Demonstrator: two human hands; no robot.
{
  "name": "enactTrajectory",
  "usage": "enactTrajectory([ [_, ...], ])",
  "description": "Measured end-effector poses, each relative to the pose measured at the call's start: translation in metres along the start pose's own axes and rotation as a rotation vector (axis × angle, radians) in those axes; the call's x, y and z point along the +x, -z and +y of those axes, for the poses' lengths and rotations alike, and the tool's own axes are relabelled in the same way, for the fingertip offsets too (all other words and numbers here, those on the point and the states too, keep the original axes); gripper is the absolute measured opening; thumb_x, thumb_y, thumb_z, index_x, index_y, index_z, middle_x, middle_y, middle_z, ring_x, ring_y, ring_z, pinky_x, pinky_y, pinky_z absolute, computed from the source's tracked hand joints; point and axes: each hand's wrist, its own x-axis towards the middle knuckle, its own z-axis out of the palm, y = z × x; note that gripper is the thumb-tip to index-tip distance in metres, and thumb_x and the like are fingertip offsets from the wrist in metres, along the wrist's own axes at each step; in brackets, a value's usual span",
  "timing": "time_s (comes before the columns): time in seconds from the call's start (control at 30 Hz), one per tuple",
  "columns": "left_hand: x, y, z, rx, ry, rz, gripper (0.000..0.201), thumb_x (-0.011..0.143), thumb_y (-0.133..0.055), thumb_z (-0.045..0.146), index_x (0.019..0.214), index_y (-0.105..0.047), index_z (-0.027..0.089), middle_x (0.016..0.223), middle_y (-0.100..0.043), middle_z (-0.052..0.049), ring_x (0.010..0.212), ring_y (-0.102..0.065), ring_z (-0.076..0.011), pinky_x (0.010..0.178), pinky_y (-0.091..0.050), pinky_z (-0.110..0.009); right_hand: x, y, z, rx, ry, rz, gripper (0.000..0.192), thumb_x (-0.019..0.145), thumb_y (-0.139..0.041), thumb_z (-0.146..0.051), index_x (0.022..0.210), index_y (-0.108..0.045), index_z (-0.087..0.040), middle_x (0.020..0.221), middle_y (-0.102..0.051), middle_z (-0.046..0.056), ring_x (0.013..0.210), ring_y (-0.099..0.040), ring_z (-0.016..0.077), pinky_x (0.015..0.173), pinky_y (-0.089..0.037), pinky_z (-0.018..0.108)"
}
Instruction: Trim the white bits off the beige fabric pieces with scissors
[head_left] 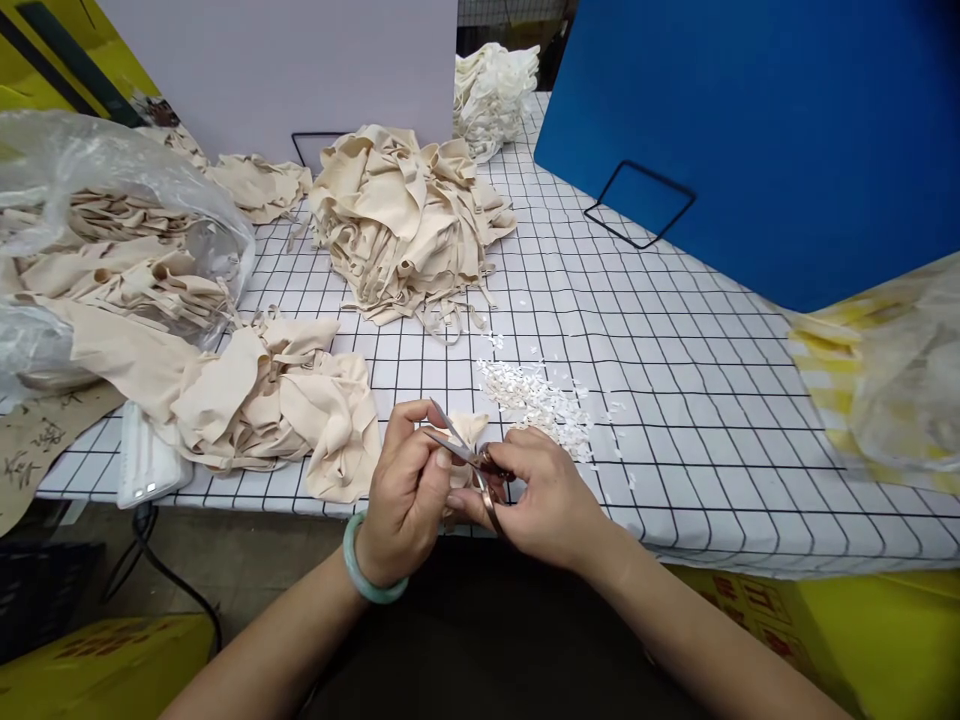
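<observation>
My left hand [405,490], with a pale green bangle on its wrist, pinches a small beige fabric piece [466,430] at the table's front edge. My right hand [551,500] grips small thread snips [466,455], whose blades are parted and point left at the fabric between my fingers. Just beyond my hands lies a scatter of small white clippings [536,395] on the checked tablecloth [675,400].
Beige fabric piles lie at front left [277,400] and centre back [405,220]; a clear bag of them [112,250] at left. White pieces [491,90] sit at the back. A blue board [750,130] stands right, a white phone [146,465] front left, a plastic bag [900,380] far right.
</observation>
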Motion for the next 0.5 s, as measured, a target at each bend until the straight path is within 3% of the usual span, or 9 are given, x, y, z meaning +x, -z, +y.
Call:
enactTrajectory([
  [0.23,0.004,-0.006,0.002,0.048,-0.026,-0.028,0.023,0.1,-0.038,0.012,0.087,-0.056,0.018,0.094,-0.05,-0.007,0.102,-0.049,-0.0213,0.084,-0.049,-0.035,-0.005,0.0,0.005,-0.005,-0.016,0.033,0.057,0.082,-0.062,-0.067,0.051,-0.048,-0.021,0.051,-0.049,0.0,0.052,-0.046,0.0131,0.058,-0.037,0.028],
  [0.5,0.016,-0.025,-0.002,0.023,-0.093,-0.174,0.025,0.099,-0.039,0.011,0.086,-0.058,0.018,0.089,-0.052,-0.007,0.104,-0.051,-0.0221,0.085,-0.049,-0.035,-0.024,-0.002,0.028,-0.027,-0.171,0.101,0.063,0.081,-0.06,-0.072,0.048,-0.043,-0.02,0.049,-0.044,-0.001,0.051,-0.042,0.0126,0.055,-0.035,0.026],
])
